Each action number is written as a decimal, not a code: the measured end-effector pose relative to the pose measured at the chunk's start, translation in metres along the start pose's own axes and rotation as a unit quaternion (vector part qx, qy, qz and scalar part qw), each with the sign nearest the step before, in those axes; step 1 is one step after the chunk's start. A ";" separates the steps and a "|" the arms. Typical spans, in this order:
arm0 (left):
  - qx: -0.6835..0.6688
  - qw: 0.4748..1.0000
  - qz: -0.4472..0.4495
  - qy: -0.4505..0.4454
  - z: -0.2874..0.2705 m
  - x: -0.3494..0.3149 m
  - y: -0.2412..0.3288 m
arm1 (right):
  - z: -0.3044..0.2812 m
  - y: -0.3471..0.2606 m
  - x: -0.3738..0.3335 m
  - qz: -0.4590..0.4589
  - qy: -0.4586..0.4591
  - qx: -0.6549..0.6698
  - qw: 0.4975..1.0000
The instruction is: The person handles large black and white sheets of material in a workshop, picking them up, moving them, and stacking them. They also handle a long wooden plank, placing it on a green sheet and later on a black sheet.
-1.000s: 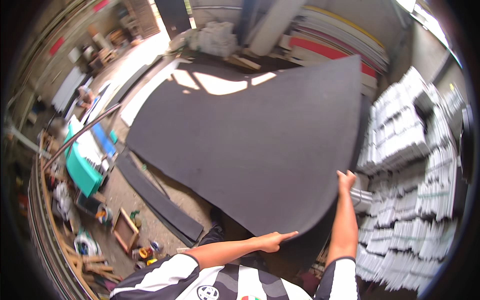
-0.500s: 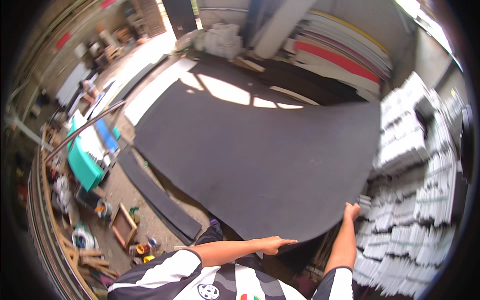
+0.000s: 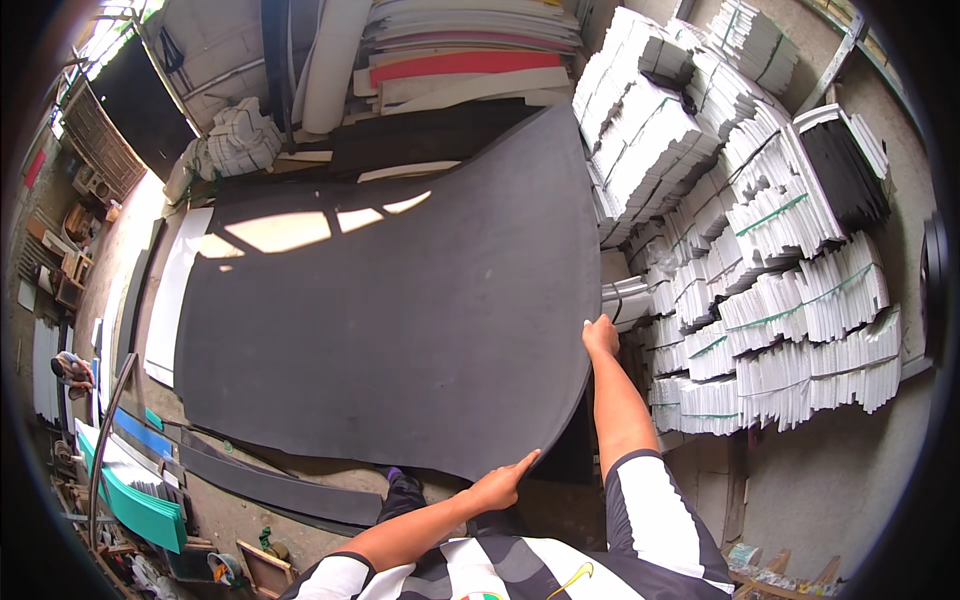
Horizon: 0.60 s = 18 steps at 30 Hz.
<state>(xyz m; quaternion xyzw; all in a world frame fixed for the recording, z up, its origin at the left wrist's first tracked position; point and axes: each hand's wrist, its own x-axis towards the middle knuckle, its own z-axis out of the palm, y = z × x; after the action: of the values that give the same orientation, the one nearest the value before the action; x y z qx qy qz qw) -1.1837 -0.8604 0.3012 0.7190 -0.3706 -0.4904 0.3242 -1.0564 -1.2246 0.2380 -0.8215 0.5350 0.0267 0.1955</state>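
Note:
A large, thin black sheet [image 3: 390,340], perhaps foam or rubber, spreads out in front of me, its right side curving upward. Patches of sunlight fall across its far part. My left hand [image 3: 505,483] is closed on the sheet's near edge, the index finger stretched along the rim. Farther along the right edge, my right hand [image 3: 601,338] grips the same sheet, thumb on top. The fingers beneath the sheet are hidden in both hands. One of my feet [image 3: 398,482] shows beside the near left edge.
Strapped bundles of white strips [image 3: 790,340] are piled high on the right. Flat white and red sheets [image 3: 465,66] lie stacked at the back. Long black strips [image 3: 290,485] rest on the floor to the left, with green sheets [image 3: 140,505] beyond. A person [image 3: 72,370] is at the far left.
My view has swung to the right, bringing more of the white bundles into sight. Both hands keep hold of the sheet's edge.

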 end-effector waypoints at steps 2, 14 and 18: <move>0.005 1.000 0.008 0.025 0.016 0.002 -0.001 | 0.002 -0.007 0.003 -0.018 -0.020 -0.010 1.000; 0.044 0.997 -0.046 0.039 0.036 0.037 0.005 | 0.040 -0.003 0.047 -0.069 -0.064 0.007 0.996; 0.065 0.996 -0.045 0.034 0.045 0.042 0.005 | 0.049 0.014 0.077 -0.121 -0.164 0.024 0.979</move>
<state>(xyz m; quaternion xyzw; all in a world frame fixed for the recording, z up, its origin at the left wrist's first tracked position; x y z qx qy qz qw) -1.2170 -0.9035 0.2723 0.7708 -0.3576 -0.4544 0.2672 -1.0282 -1.2797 0.1689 -0.8600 0.3924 0.1243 0.3016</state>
